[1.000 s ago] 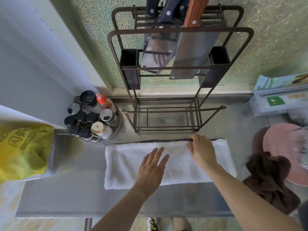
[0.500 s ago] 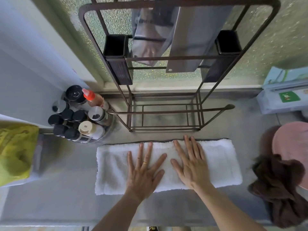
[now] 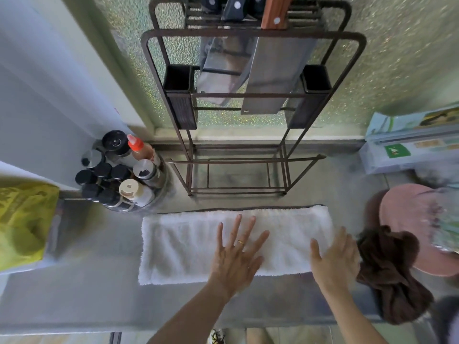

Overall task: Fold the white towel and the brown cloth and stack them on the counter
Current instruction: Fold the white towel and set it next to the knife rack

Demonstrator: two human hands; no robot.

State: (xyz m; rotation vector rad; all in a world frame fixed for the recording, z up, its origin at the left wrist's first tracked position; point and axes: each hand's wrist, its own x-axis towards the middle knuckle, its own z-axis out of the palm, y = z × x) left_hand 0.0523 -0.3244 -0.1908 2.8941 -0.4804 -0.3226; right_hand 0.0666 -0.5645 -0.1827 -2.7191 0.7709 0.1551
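The white towel (image 3: 183,244) lies flat on the grey counter (image 3: 82,299) as a long folded strip, running left to right. My left hand (image 3: 236,256) rests palm down on its middle, fingers spread, a ring on one finger. Over the towel's right end is my right hand (image 3: 335,261), fingers apart, holding nothing. The brown cloth (image 3: 390,271) sits crumpled just right of the towel, close to my right hand, hanging over the counter's front edge.
A brown metal knife rack (image 3: 238,155) with cleavers stands behind the towel. A round holder of spice bottles (image 3: 119,175) sits at the back left, a yellow bag (image 3: 22,219) at far left. A pink round lid (image 3: 407,229) and boxes (image 3: 409,150) are at right.
My right hand slid from the towel's middle to its right end. My left hand stayed on the middle. The view shifted slightly.
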